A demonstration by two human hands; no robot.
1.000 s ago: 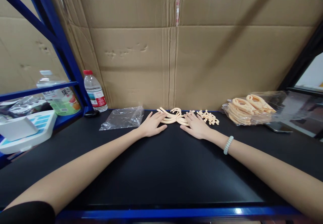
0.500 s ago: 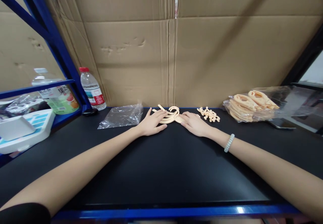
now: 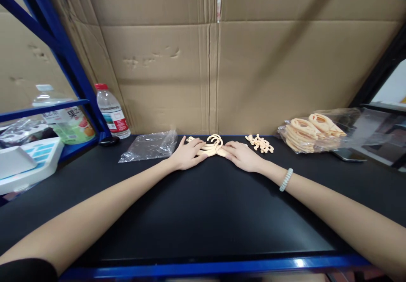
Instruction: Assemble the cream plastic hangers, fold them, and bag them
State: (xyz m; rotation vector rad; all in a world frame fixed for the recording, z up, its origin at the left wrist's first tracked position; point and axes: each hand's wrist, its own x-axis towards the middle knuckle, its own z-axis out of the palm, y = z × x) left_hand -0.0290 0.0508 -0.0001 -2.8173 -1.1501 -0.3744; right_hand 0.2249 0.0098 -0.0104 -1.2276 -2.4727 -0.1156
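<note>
A small stack of cream-coloured clothes hangers (image 3: pixel 209 150) lies on the black table, its curved hooks pointing to the back wall. My left hand (image 3: pixel 185 153) closes around the left arms of the stack, thumb on the near side and fingers over the top, the outermost finger raised. On the other side, my right hand (image 3: pixel 243 156) has its fingers bent over the right arms of the hangers and hides most of them. Just right of it lies a loose pile of small cream-coloured pieces (image 3: pixel 260 143) with rounded ends.
A clear plastic bag (image 3: pixel 149 145) lies flat at left, near a red-capped water bottle (image 3: pixel 112 112). At right, a transparent bag of folded cream-coloured hanger parts (image 3: pixel 304 136) rests partly over a phone-like flat object (image 3: pixel 350 156). Cardboard (image 3: pixel 165 78) lines the back.
The hangers under my hands are more closely gathered, and the stray arm ends that stuck out behind my left hand have drawn in. My left fingers are less spread. The view shifted slightly.
</note>
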